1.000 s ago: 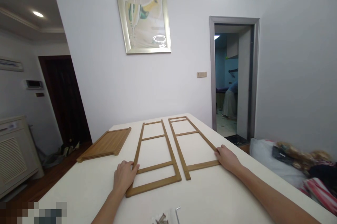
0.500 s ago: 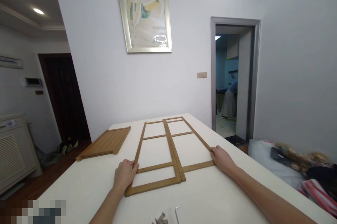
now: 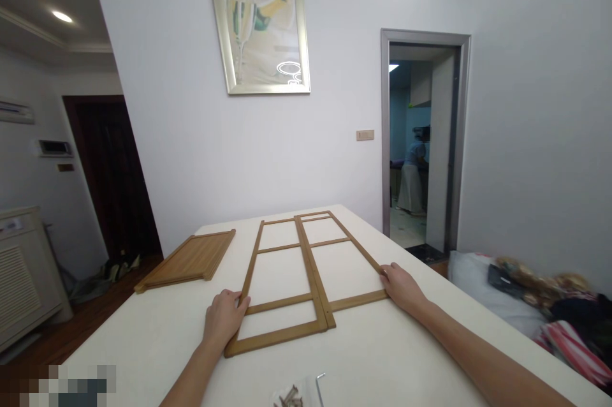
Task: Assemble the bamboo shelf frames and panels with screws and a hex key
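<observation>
Two brown wooden frames lie flat on the white table, their long inner rails side by side. My left hand [image 3: 224, 316] is closed around the outer rail of the left wooden frame [image 3: 275, 338], near its front corner. At the outer rail of the right wooden frame [image 3: 356, 301], my right hand [image 3: 404, 286] grips where a crossbar meets it. The fingertips under both rails are partly hidden. Close to me are a clear plastic bag of screws [image 3: 291, 397] and an L-shaped hex key [image 3: 319, 388], both cut off by the lower image edge.
Slatted wooden panels [image 3: 189, 259] are stacked on the left of the white table [image 3: 157, 330]. Clothes and bags [image 3: 535, 305] are piled beyond its right side. Through the doorway, a person [image 3: 410, 177] stands in another room. A framed picture [image 3: 306, 43] hangs on the wall.
My view has shifted slightly. Both hands keep the same hold, and the frames stay in place on the table. The person beyond the doorway has straightened up somewhat.
</observation>
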Action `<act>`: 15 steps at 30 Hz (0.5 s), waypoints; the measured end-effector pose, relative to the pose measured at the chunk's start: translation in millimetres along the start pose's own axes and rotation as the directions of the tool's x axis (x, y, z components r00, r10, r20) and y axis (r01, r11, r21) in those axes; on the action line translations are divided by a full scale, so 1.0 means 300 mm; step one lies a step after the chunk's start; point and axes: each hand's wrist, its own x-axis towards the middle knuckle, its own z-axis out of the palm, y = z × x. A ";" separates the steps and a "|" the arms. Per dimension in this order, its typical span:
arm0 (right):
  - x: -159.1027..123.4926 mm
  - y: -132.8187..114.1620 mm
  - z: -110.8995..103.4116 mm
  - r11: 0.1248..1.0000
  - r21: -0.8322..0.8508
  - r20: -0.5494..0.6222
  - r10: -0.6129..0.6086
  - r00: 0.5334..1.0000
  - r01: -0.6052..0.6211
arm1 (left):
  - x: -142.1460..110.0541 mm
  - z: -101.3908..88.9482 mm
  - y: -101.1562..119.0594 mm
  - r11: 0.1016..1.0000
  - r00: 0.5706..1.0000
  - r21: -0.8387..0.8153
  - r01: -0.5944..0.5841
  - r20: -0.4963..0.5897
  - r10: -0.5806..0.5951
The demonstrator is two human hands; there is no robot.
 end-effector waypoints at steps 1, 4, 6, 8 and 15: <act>0.000 -0.001 -0.001 1.000 0.001 0.000 0.001 1.000 -0.001 | 0.000 0.001 0.001 1.000 1.000 0.003 0.002 -0.001 -0.002; 0.000 -0.003 -0.002 1.000 0.004 -0.003 0.008 1.000 -0.008 | -0.002 0.001 0.004 1.000 1.000 0.010 0.003 -0.006 -0.003; 0.002 -0.004 0.000 1.000 0.005 -0.003 0.010 1.000 -0.010 | -0.004 0.000 0.006 1.000 1.000 0.014 -0.003 -0.008 0.003; 0.004 -0.005 0.002 1.000 0.006 -0.002 0.009 1.000 -0.009 | -0.006 0.000 0.008 1.000 1.000 0.016 -0.007 -0.010 0.007; 0.017 0.000 0.011 1.000 0.000 0.006 -0.006 1.000 0.006 | -0.006 0.011 0.006 1.000 1.000 0.012 0.011 -0.013 -0.011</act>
